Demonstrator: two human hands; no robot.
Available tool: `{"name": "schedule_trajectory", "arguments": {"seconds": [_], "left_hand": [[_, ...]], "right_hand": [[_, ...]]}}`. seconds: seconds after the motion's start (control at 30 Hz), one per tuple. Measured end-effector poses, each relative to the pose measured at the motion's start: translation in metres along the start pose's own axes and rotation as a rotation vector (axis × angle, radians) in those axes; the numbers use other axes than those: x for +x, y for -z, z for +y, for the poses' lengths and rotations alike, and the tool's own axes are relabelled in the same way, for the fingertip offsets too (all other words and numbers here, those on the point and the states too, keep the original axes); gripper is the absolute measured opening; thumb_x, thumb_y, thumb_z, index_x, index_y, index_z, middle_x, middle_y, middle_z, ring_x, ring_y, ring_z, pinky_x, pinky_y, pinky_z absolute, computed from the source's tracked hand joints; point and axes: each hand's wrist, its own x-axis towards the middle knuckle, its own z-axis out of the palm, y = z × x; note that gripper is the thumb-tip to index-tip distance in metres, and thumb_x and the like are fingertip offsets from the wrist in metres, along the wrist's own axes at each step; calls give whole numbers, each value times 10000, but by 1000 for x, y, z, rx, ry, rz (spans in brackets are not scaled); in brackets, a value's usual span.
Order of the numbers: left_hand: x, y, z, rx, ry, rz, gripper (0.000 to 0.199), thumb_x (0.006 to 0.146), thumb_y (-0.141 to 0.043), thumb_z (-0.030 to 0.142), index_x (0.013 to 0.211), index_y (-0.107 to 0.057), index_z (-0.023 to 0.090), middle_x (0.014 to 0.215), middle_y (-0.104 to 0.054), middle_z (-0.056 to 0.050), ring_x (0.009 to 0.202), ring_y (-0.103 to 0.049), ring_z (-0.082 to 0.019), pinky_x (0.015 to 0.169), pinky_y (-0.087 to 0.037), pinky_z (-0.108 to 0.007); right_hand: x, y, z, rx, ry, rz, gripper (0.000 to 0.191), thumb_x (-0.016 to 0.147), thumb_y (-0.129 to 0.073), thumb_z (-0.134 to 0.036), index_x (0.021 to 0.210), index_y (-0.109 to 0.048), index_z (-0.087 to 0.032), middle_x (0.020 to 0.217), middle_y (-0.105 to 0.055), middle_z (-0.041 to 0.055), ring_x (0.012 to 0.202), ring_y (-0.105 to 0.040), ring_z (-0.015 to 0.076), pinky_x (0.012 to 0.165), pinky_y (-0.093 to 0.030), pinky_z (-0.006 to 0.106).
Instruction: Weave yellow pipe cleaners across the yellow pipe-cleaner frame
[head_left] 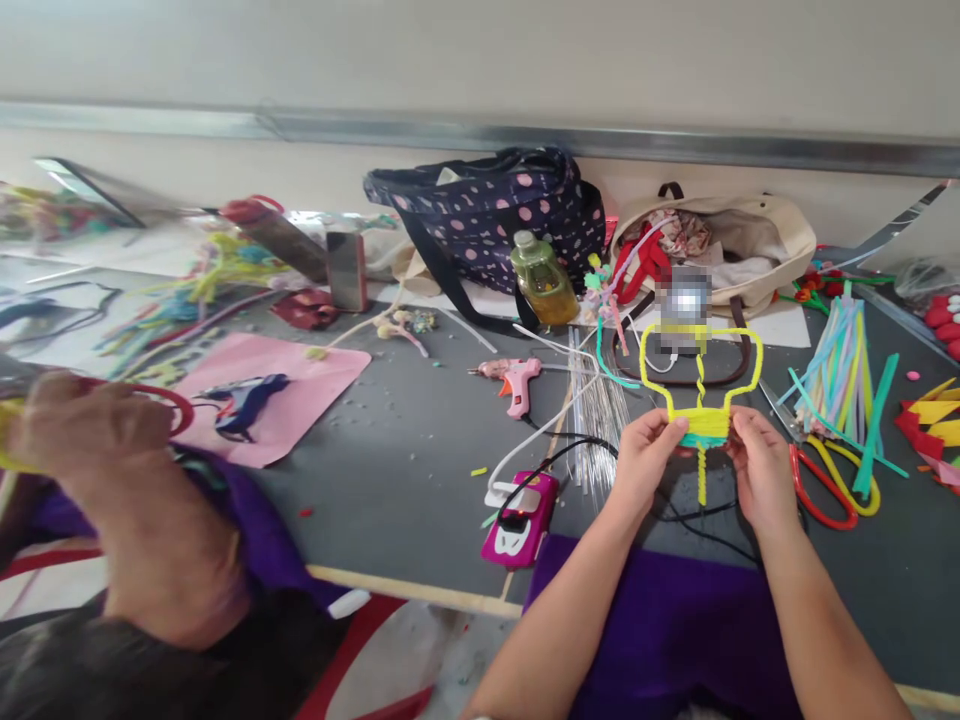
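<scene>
A yellow pipe-cleaner frame (698, 420) is held upright above the table between my two hands. Its outline is a wide open loop with a twisted stem down the middle, and a yellow and teal band is wound across its lower part. My left hand (646, 455) pinches the band's left end between thumb and fingers. At the right end, my right hand (763, 470) grips the band the same way. Scissors (832, 485) with red and yellow handles lie just right of my right hand, beside a bundle of pastel pipe cleaners (840, 365).
A pink glue gun (517, 382), a magenta power box (521, 520) with cables and wire strands (600, 400) lie to the left. Behind stand a dotted bag (487, 220), a liquid bottle (541, 280) and a beige bag (780, 235). A co-worker's arm (142, 500) is at far left.
</scene>
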Motion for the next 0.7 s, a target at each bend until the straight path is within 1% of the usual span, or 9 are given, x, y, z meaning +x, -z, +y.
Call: {"name": "schedule_trajectory", "arguments": {"seconds": [0.1,0.17,0.3,0.37,0.53,0.7], "left_hand": [[0,-1,-1,14,35,-32,344,676,-755,457,765,-689,131,710,-684,-39,582,-607,-125,532,-510,-225],[-1,-2,-2,14,31,-35,335,675,-758,445,773,-698,130,707,-690,-41,579,-611,-125,527,-511,-224],[-1,-3,-3,-25,-21,41,287,666,-771,408,710,-689,136,679,-688,-29,576,-603,-118,539,-508,-219],[-1,-3,-3,-52,-7,65,275,661,-777,392,690,-682,135,657,-681,-22,556,-592,-108,526,-489,-203],[3,-1,-5,-105,62,44,271,650,-788,375,714,-686,133,665,-667,-15,550,-584,-99,497,-466,-187],[5,1,-11,-182,56,128,272,626,-805,361,633,-652,135,584,-624,10,508,-561,-86,500,-447,-190]], "right_hand": [[2,1,1,30,-12,16,299,726,-714,-450,851,-652,-186,696,-619,-5,610,-557,132,566,-434,246],[3,1,2,66,-16,20,271,697,-753,-405,819,-651,-185,691,-603,-22,616,-544,121,586,-433,239],[1,-1,8,95,-49,-2,234,674,-781,-349,763,-646,-179,694,-602,-34,624,-531,109,622,-435,238],[0,-2,10,88,-51,-2,230,680,-777,-350,766,-652,-177,691,-609,-31,622,-531,112,623,-436,242],[-2,-3,11,38,8,22,225,698,-761,-369,764,-659,-179,689,-626,-25,642,-546,121,636,-444,244],[-4,-5,10,-63,28,-8,256,698,-749,-416,784,-681,-185,701,-657,-7,641,-561,139,629,-459,258]]}}
